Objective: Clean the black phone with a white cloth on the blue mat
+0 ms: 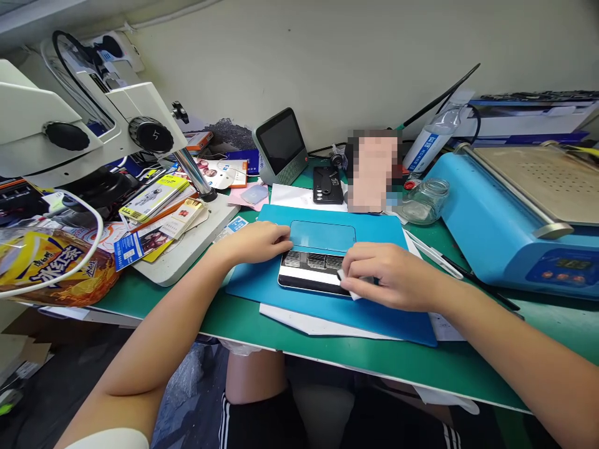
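A phone (309, 276) lies flat on a blue mat (262, 274), its dark glossy face reflecting a white band and striped patches. My left hand (262, 242) is at the phone's upper left corner, its fingers curled down and closed against the edge. Over the right end of the phone, my right hand (384, 274) pinches a small white wipe (354, 295) against the face; most of the wipe is hidden under the fingers. Just behind the phone, a clear glass panel (322, 234) with a thin black outline rests on the mat.
At left stand a microscope (154, 134) and a bottle of brown drink (56, 268). A smart display (281, 146), a dark phone (327, 185) and a glass jar (425, 201) line the back. A blue heating machine (505, 218) occupies the right. White tweezers (433, 254) lie beside the mat.
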### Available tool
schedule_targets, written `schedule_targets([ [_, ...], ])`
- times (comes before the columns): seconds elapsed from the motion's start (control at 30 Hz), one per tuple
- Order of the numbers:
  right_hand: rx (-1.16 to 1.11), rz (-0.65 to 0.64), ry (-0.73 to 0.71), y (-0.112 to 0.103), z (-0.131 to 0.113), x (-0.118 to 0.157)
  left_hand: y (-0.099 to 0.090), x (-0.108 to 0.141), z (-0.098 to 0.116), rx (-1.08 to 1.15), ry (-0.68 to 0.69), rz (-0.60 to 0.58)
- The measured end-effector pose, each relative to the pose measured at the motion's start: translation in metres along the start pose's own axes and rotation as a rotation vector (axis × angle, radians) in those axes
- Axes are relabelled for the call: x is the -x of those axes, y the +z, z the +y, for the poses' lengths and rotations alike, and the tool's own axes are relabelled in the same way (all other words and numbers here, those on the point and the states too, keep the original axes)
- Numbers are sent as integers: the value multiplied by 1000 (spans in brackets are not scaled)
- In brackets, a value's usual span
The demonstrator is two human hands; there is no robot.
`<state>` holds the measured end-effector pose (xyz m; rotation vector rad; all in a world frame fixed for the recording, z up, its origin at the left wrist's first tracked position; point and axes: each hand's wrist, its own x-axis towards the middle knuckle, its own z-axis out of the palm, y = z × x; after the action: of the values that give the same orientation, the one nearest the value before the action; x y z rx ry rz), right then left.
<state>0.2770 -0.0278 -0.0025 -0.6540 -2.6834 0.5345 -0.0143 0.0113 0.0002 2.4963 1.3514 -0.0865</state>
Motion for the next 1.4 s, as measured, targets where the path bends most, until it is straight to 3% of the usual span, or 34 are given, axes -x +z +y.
schedule_targets([
  [0.1,-66,-28,-33,3,-5,-3,-1,0,1,0,-1,3],
  [0.23,-10,38,-3,6,-3,-3,-1,1,2,0,-6,1],
  [0.43,-63,-46,-64,8,-7,-3,-2,1,3,-1,-7,5],
  [0.6,17,20,-2,7,-3,-2,-2,1,3,3,-9,0],
  [0.77,-58,-30,-68,14,-2,-2,-2,1,4,2,-1,0],
  [0.93,-9,10,-3,17,2,-3,-1,1,4,-2,-7,5],
  [1.27,7,12,-20,12,5,-1,-2,2,4,5,-12,-1],
  [1.4,-11,-2,-79,16,4,-1,-1,2,4,9,-8,4],
])
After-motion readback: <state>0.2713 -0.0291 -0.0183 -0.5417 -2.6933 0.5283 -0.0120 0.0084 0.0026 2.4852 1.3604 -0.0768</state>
